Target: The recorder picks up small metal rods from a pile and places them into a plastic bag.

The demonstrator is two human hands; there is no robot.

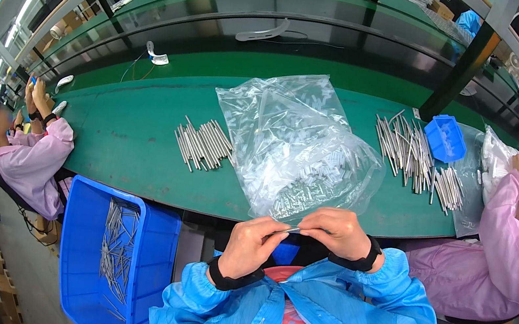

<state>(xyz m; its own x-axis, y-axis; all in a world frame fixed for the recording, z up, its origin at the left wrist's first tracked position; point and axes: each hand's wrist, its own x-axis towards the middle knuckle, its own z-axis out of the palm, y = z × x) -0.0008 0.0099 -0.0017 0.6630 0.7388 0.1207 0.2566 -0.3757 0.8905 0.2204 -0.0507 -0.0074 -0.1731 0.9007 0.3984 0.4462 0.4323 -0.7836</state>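
A: Nearest us, how do the hands stand?

B: Both are narrow. The left hand and the right hand meet before the chest, thumbs and fingers pinched on one small greyish piece.

A: How would that piece handle?

B: Very light, I'd judge, and fairly stiff. Its ends are hidden by the fingers, so I can't tell its full shape. A fingertip pinch near each end suits it; anything broader would cover it.

A: And lower left?

B: A blue bin beside the person, with thin metal rods lying loose in it. They look rigid and smooth, likely slippery; I'd grip one around the middle.

A: Just beyond the hands?

B: A clear plastic bag on the green bench, limp and crinkly, with many small pale pieces inside. Those look light and prone to scatter.

A: Farther along?

B: A left rod bundle beside the bag, a right rod group opposite, and past that a small blue tray.
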